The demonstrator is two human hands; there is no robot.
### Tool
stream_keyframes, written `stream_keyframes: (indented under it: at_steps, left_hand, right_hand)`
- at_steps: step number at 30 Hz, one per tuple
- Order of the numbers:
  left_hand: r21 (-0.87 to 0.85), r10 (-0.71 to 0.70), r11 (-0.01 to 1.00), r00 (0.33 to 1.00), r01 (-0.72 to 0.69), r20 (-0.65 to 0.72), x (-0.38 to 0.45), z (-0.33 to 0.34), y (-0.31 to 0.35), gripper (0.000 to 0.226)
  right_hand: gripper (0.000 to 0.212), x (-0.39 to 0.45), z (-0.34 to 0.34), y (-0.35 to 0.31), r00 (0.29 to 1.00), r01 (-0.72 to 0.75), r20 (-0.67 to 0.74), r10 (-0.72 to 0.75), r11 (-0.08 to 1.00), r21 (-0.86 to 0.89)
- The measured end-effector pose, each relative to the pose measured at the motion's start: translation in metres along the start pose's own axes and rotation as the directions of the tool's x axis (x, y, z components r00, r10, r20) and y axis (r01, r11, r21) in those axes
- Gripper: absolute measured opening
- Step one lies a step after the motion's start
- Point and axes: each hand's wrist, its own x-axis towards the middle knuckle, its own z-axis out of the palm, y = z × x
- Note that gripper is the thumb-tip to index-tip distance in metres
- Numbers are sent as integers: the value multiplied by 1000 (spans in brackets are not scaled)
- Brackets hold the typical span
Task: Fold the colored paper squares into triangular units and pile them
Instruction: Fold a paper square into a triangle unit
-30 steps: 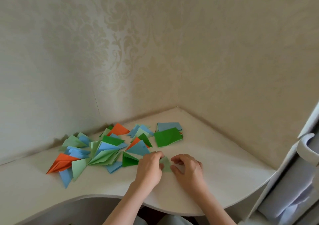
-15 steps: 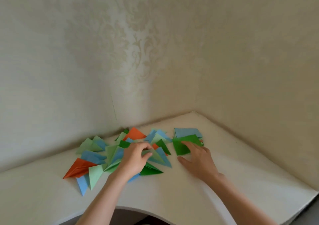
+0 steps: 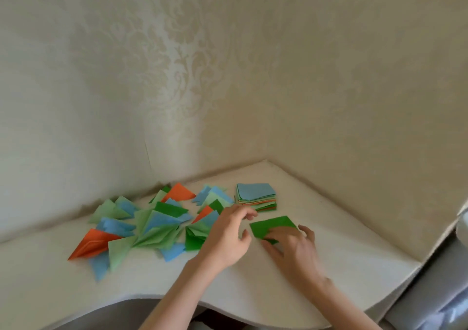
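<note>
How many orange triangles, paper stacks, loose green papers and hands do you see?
Orange folded triangles: 3
Stack of paper squares: 1
Loose dark green paper: 1
Hands, left hand and right hand: 2
Total: 7

Left hand (image 3: 226,236) hovers, fingers loosely spread; right hand (image 3: 293,246) lies low, fingers seemingly flat, blurred.

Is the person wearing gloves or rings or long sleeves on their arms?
No gloves that I can see. Both the left hand and the right hand are bare, and so are both forearms all the way down to the bottom of the picture, so no sleeves show. I can't spot a ring, watch or bracelet, though the picture is a bit blurry for tiny things.
</note>
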Motion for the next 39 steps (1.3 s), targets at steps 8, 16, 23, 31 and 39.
stream_keyframes:
  at_steps: [8,16,23,31,39]
  left_hand:
    - [77,-2,997,996,-5,93,-24,45,-5,36]
    - [0,-31,1000,1000,31,3,-23,51,-9,22]
    - [-43,-112,993,994,112,13,-19,57,-13,26]
    - [-56,-136,989,990,134,-40,-19,61,-16,30]
    - [-103,-151,983,989,149,-8,-23,56,-19,37]
  right_hand:
    - [13,-24,-11,-2,999,-30,46,26,994,102]
    - [13,-19,-3,0,996,-91,1,91,986,139]
    - [5,-15,2,4,989,-149,8,150,967,205]
    - [21,-12,-1,4,983,-183,54,175,951,249]
    - [21,-13,-11,7,982,-176,123,145,936,306]
